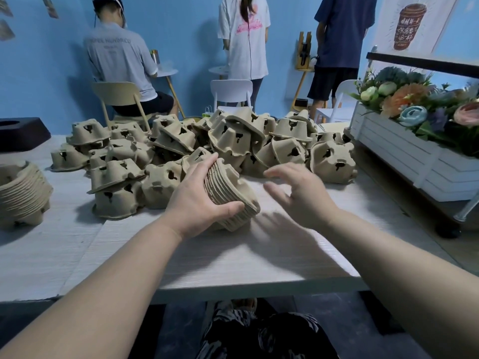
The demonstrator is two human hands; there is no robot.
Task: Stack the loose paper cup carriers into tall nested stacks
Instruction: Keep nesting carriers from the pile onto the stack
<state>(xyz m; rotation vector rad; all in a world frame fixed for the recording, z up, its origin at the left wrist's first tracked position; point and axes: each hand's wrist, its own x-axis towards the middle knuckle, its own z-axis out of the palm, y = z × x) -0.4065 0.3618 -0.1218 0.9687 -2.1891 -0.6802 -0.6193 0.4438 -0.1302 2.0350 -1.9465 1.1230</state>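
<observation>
Left hand (197, 203) has its fingers clamped on a short stack (228, 198) tipped on the bench (233, 260), right hand (298, 195) spread and holding nothing, one finished stack (20, 193) far left, big loose pile (207, 143) left, so early days.

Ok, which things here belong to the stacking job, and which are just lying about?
Job: nested stack held by left hand; right hand, open; loose carriers; finished stack.
Lying about: flower planter; black tray; chairs.
</observation>
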